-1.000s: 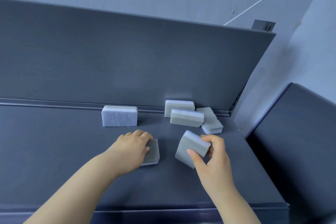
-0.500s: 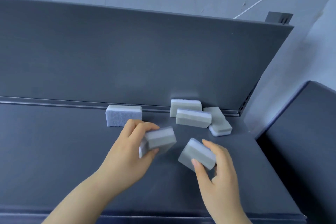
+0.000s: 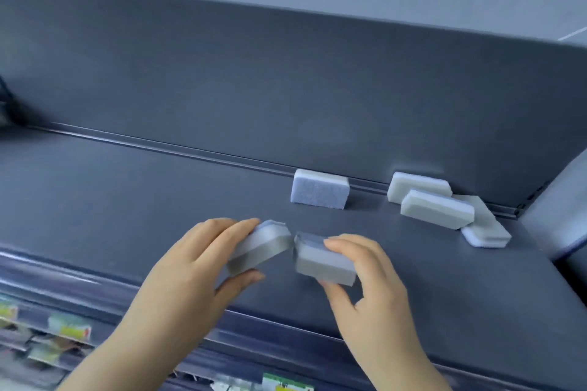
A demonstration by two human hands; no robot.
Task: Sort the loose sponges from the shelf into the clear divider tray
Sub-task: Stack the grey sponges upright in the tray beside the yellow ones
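My left hand (image 3: 193, 267) grips a grey and blue sponge (image 3: 265, 244) above the dark shelf (image 3: 127, 200). My right hand (image 3: 371, 292) grips a second grey sponge (image 3: 320, 259); the two sponges nearly touch end to end. One blue-faced sponge (image 3: 319, 190) stands on edge near the back wall. To its right lie three more: a sponge against the wall (image 3: 416, 186), a grey sponge in front of it (image 3: 436, 209), and a flat sponge (image 3: 487, 233). No clear divider tray is in view.
The shelf's back panel (image 3: 286, 89) rises behind the sponges. Below the front edge (image 3: 95, 282), a lower shelf with packaged goods (image 3: 68, 327) shows, blurred. A dark side panel (image 3: 559, 206) stands at the right.
Both hands have lifted their sponges and brought them together toward the shelf's front. The view has swung left and down, so the loose sponges now sit at the right.
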